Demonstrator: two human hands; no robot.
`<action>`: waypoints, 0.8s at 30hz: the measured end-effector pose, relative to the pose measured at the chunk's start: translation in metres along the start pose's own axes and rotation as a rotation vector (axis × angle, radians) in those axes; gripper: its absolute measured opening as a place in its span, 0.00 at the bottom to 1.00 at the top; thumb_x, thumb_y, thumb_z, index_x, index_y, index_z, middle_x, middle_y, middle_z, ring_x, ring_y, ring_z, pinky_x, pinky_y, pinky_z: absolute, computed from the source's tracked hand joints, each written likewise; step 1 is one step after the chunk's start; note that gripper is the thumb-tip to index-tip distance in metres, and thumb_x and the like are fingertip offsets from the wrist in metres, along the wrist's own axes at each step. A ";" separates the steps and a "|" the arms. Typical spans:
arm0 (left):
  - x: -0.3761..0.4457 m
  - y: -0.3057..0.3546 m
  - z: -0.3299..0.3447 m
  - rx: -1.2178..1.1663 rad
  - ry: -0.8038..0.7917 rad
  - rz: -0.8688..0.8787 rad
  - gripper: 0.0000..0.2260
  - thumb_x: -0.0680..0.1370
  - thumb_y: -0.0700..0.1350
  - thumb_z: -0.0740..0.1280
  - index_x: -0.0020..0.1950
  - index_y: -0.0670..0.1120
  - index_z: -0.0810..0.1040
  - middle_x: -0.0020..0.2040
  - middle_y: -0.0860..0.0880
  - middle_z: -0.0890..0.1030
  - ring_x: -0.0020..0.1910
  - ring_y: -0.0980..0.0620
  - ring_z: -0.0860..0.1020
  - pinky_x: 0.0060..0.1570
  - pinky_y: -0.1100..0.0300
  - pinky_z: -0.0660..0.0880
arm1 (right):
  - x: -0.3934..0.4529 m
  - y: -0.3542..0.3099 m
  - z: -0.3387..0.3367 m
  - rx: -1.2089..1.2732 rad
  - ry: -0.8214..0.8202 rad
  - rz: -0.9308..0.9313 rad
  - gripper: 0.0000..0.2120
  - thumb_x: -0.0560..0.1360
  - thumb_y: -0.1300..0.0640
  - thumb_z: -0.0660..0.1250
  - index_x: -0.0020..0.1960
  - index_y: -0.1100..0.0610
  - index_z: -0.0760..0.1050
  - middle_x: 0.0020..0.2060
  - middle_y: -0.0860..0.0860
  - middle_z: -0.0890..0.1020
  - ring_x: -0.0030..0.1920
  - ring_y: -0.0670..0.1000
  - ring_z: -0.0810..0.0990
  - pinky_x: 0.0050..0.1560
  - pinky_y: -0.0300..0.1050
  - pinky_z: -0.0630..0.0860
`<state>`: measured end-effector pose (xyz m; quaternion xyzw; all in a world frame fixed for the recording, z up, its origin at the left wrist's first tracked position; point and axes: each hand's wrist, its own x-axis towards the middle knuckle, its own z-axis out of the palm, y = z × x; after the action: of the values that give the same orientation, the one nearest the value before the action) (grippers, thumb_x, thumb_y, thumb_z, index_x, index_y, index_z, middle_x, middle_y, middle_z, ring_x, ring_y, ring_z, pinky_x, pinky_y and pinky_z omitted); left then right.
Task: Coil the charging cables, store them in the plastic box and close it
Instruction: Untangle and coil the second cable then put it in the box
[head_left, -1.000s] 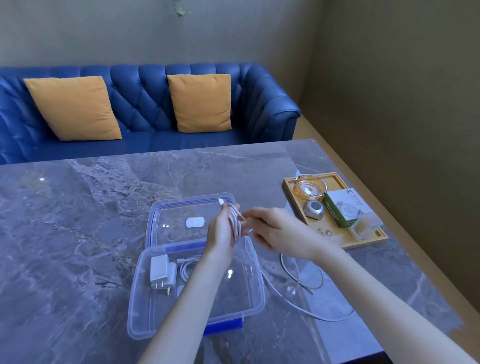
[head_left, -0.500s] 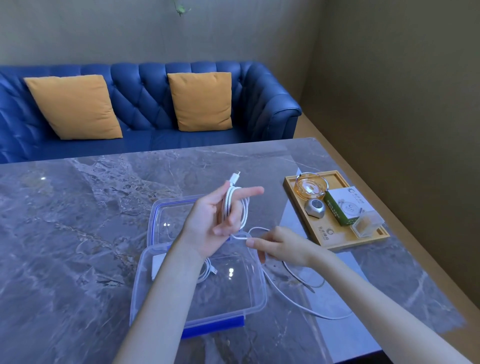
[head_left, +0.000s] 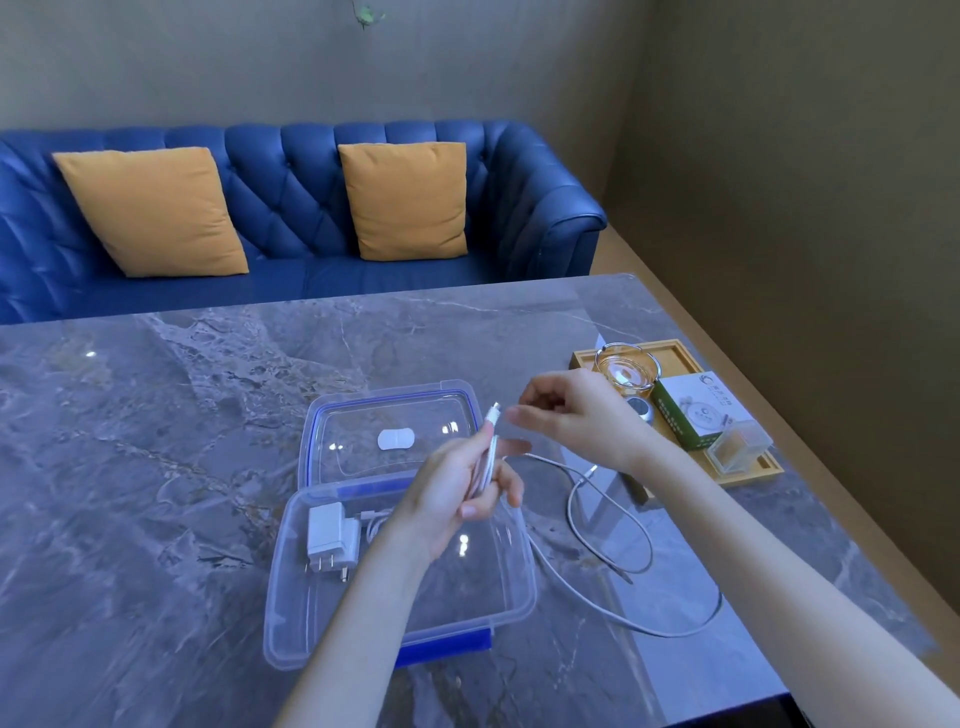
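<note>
A clear plastic box (head_left: 522, 587) with blue clips stands open on the marble table, its lid (head_left: 322, 426) lying flat behind it. Inside at the left lie a white charger plug (head_left: 328, 535) and a small coiled cable, partly hidden by my arm. My left hand (head_left: 457, 493) hovers above the box, shut on a partly coiled white cable (head_left: 488, 457) whose plug tip points up. The cable's loose end (head_left: 613, 566) trails in loops over the table to the right. My right hand (head_left: 576, 415) is raised beside the plug tip, fingers curled; whether it pinches the cable is unclear.
A wooden tray (head_left: 748, 475) at the right holds a glass dish (head_left: 626, 366), a green-and-white carton (head_left: 696, 413), a small clear box and a grey round item. A blue sofa (head_left: 291, 208) with two orange cushions stands behind the table. The table's right edge is close.
My left hand has lowered and turned edge-on with the coil. My right hand has risen from the table to beside the plug tip. The view has shifted slightly.
</note>
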<state>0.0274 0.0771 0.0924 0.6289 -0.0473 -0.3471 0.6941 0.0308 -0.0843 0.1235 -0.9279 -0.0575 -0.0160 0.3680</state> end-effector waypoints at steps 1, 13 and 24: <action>0.002 -0.001 0.001 0.004 0.029 0.009 0.20 0.81 0.51 0.49 0.52 0.39 0.76 0.22 0.48 0.77 0.14 0.58 0.57 0.32 0.61 0.57 | -0.001 -0.003 0.002 0.014 0.003 -0.001 0.10 0.74 0.54 0.67 0.37 0.59 0.77 0.23 0.47 0.71 0.25 0.44 0.66 0.29 0.34 0.63; 0.007 -0.010 0.004 -0.247 0.241 0.147 0.26 0.82 0.49 0.51 0.24 0.47 0.71 0.18 0.55 0.62 0.18 0.58 0.59 0.23 0.66 0.55 | -0.028 -0.014 0.039 -0.292 0.094 -0.240 0.21 0.75 0.45 0.50 0.46 0.54 0.79 0.30 0.49 0.76 0.32 0.54 0.74 0.33 0.50 0.75; 0.000 -0.005 -0.001 -0.607 -0.121 0.070 0.17 0.74 0.51 0.57 0.26 0.48 0.71 0.15 0.55 0.61 0.12 0.61 0.59 0.17 0.67 0.56 | -0.019 -0.001 0.012 0.525 -0.039 0.151 0.11 0.78 0.58 0.59 0.57 0.54 0.77 0.42 0.50 0.79 0.32 0.47 0.70 0.30 0.36 0.65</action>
<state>0.0259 0.0779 0.0870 0.3690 -0.0041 -0.3580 0.8577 0.0114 -0.0772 0.1140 -0.8026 0.0025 0.0447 0.5949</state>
